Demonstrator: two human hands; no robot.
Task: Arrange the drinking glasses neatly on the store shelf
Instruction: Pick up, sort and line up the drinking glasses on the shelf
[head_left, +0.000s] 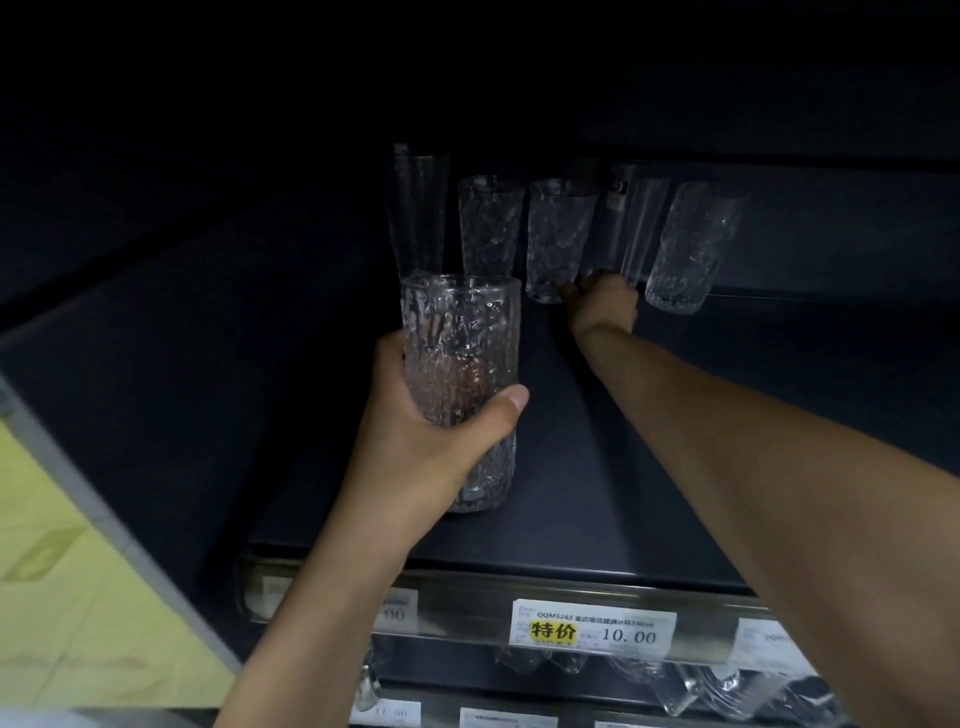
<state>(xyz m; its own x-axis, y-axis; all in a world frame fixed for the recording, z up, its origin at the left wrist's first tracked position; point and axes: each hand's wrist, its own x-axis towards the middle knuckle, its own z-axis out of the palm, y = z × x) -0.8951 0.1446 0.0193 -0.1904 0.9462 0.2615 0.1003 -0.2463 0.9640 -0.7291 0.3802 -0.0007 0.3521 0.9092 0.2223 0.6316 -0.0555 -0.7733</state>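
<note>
My left hand (431, 441) grips a tall textured glass (460, 332) upright, near the front left of the dark shelf (597, 467). A row of glasses stands at the shelf's back: a tall smooth one (418, 208), two textured ones (491, 223) (558, 234), another smooth tall glass (636, 223) and a textured glass (693, 244) at the right end. My right hand (605, 304) reaches deep to the foot of that second smooth glass, its fingers curled round the base. The fingertips are hidden.
A price rail (592, 629) with a yellow-marked tag runs along the shelf's front edge. Several more glasses (701, 686) stand on the shelf below. The shelf's dark side wall (156, 364) rises on the left, with yellowish floor (62, 571) beyond it.
</note>
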